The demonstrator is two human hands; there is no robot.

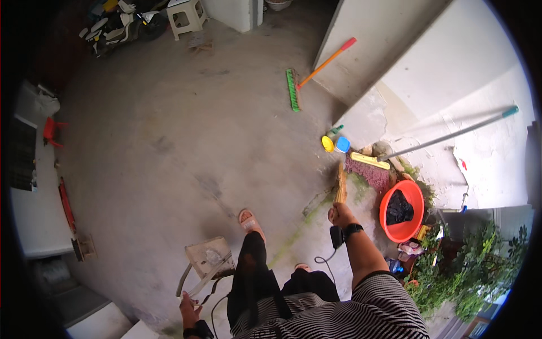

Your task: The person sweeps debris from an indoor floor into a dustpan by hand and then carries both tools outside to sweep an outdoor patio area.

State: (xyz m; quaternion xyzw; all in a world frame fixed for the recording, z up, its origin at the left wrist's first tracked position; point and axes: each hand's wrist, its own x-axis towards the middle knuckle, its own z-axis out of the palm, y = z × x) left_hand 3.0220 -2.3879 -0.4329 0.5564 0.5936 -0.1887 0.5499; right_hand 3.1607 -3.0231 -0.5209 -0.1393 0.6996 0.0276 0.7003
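Observation:
My right hand (340, 214) is closed round the near end of a short straw-coloured hand broom (341, 183), which points away from me over the floor. A black watch-like band and a small black box with a cable sit on that wrist. At lower left, my left hand (190, 309) grips the pale strip handle of a worn, boxy grey-beige dustpan (206, 255). The pan hangs low beside my left leg; its inside is hard to make out. My sandalled feet, the left one (248, 220) further forward, stand on concrete.
On the right are a red basin (411, 229) with dark cloth, a yellow-headed squeegee mop (370, 160), a blue tub (342, 144), a yellow lid (327, 144) and leafy plants (466, 271). A green push broom (293, 90) leans by the wall. A stool (186, 18) and scooter (121, 31) stand far left.

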